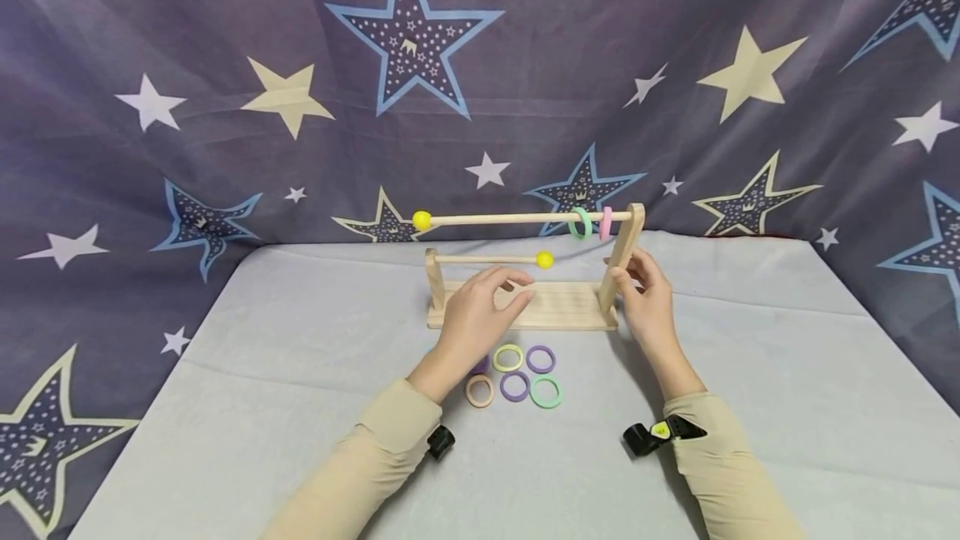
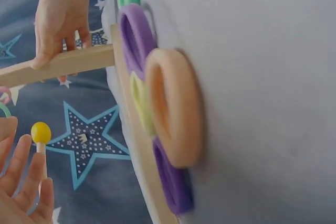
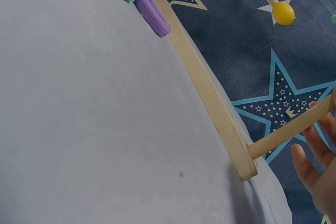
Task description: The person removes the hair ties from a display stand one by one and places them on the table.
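Note:
A wooden ring stand [image 1: 562, 307] has two horizontal rods, each tipped with a yellow ball. Its longer upper rod [image 1: 495, 220] carries a green ring [image 1: 580, 223] and a pink ring [image 1: 605, 224] near the right post. The shorter lower rod [image 1: 487, 259] bears no ring. My right hand [image 1: 651, 300] grips the right post [image 1: 626, 252], thumb in front and fingers behind. My left hand [image 1: 483, 311] is held before the stand, below the lower rod, fingers loosely extended and holding nothing; in the left wrist view its fingers [image 2: 23, 182] are apart.
Several loose rings lie on the grey cloth before the stand, among them a yellow ring [image 1: 507, 346], an orange ring [image 2: 184, 108], a green ring [image 1: 546, 405] and purple ones. My left forearm partly covers this group. A star-patterned curtain [image 1: 525, 107] hangs behind.

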`<action>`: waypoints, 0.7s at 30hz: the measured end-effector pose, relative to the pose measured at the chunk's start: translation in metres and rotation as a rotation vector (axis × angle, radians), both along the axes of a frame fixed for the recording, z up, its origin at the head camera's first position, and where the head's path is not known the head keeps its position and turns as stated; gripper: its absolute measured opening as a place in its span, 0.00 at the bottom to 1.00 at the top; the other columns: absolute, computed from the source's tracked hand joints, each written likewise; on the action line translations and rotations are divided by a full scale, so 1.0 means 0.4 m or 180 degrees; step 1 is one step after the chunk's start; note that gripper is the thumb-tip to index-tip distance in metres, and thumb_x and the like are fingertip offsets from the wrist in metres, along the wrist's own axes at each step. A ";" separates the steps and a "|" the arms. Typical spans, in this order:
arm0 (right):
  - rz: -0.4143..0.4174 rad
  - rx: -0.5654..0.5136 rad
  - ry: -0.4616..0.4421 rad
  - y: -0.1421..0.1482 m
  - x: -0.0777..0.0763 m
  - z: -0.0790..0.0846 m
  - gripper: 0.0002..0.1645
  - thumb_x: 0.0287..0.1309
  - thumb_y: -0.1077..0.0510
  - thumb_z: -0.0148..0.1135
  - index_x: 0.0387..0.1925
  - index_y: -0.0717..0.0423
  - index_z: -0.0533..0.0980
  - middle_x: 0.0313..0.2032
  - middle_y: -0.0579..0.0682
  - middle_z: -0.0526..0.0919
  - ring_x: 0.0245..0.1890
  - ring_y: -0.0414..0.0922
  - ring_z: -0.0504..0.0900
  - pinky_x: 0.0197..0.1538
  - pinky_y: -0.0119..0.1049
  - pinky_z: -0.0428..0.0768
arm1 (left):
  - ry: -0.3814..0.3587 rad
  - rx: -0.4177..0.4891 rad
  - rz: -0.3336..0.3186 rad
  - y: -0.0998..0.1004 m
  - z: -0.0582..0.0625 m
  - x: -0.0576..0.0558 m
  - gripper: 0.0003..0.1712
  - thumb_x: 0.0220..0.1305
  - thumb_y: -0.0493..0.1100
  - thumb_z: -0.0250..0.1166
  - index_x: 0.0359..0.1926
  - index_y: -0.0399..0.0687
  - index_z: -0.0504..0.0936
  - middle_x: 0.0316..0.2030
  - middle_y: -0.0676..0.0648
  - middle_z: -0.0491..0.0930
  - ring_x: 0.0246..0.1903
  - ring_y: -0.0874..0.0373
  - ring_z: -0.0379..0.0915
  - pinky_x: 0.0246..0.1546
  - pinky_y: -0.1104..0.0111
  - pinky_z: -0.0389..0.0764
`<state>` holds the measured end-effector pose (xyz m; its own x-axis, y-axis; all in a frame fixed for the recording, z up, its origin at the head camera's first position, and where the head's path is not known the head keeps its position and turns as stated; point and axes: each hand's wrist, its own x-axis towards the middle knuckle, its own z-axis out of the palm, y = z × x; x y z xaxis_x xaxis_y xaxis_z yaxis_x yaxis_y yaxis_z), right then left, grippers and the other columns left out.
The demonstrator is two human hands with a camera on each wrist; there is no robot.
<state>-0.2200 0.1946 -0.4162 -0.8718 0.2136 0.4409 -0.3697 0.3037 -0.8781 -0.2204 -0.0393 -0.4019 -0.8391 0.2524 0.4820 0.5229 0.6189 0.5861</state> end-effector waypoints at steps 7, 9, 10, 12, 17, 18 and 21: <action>-0.0004 -0.0001 0.0004 0.001 -0.003 -0.004 0.21 0.65 0.69 0.58 0.58 0.73 0.71 0.47 0.70 0.81 0.40 0.32 0.77 0.40 0.21 0.74 | 0.0093 0.0225 0.0039 0.034 0.019 -0.004 0.11 0.64 0.48 0.69 0.48 0.56 0.85 0.45 0.56 0.83 0.43 0.61 0.78 0.35 0.65 0.77; -0.0009 0.0005 0.0004 0.001 -0.003 -0.004 0.21 0.65 0.69 0.58 0.58 0.73 0.72 0.47 0.69 0.81 0.40 0.32 0.77 0.40 0.21 0.74 | 0.0143 0.0277 0.0063 0.045 0.023 -0.006 0.11 0.64 0.47 0.69 0.47 0.56 0.85 0.45 0.57 0.83 0.43 0.61 0.78 0.35 0.65 0.77; -0.0011 0.0011 0.0005 0.001 -0.004 -0.004 0.21 0.65 0.69 0.58 0.58 0.73 0.72 0.47 0.69 0.81 0.40 0.32 0.77 0.40 0.20 0.74 | 0.0166 0.0307 0.0075 0.051 0.024 -0.007 0.10 0.64 0.48 0.69 0.47 0.56 0.85 0.44 0.57 0.83 0.43 0.62 0.78 0.35 0.66 0.77; -0.0007 0.0008 0.0001 0.000 -0.003 -0.004 0.21 0.65 0.69 0.59 0.58 0.73 0.72 0.47 0.69 0.81 0.40 0.32 0.77 0.40 0.20 0.74 | 0.0218 0.0374 0.0101 0.063 0.027 -0.010 0.10 0.64 0.48 0.69 0.46 0.56 0.86 0.44 0.58 0.84 0.42 0.63 0.78 0.34 0.66 0.77; 0.0023 -0.0023 -0.0027 0.002 -0.002 -0.001 0.21 0.65 0.68 0.58 0.58 0.73 0.72 0.48 0.70 0.81 0.41 0.32 0.77 0.41 0.20 0.75 | 0.0324 0.0548 0.0149 0.094 0.039 -0.017 0.10 0.63 0.47 0.70 0.45 0.54 0.86 0.40 0.55 0.84 0.41 0.62 0.78 0.37 0.66 0.78; 0.0027 -0.0025 -0.0032 0.002 -0.002 -0.001 0.21 0.65 0.68 0.58 0.58 0.73 0.71 0.48 0.70 0.81 0.41 0.32 0.77 0.42 0.20 0.75 | 0.0331 0.0577 0.0158 0.100 0.041 -0.019 0.10 0.63 0.47 0.70 0.45 0.54 0.86 0.40 0.55 0.84 0.41 0.62 0.78 0.37 0.66 0.78; 0.0020 -0.0014 -0.0035 0.002 -0.002 0.000 0.21 0.65 0.68 0.58 0.58 0.73 0.72 0.48 0.70 0.81 0.41 0.32 0.77 0.41 0.20 0.75 | 0.0311 0.0662 0.0162 0.117 0.048 -0.024 0.10 0.63 0.47 0.70 0.45 0.54 0.86 0.40 0.55 0.84 0.40 0.62 0.79 0.37 0.67 0.77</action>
<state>-0.2208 0.1955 -0.4161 -0.8779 0.2101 0.4304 -0.3619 0.2976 -0.8835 -0.2298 0.0074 -0.3828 -0.7949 0.0976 0.5988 0.5546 0.5172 0.6519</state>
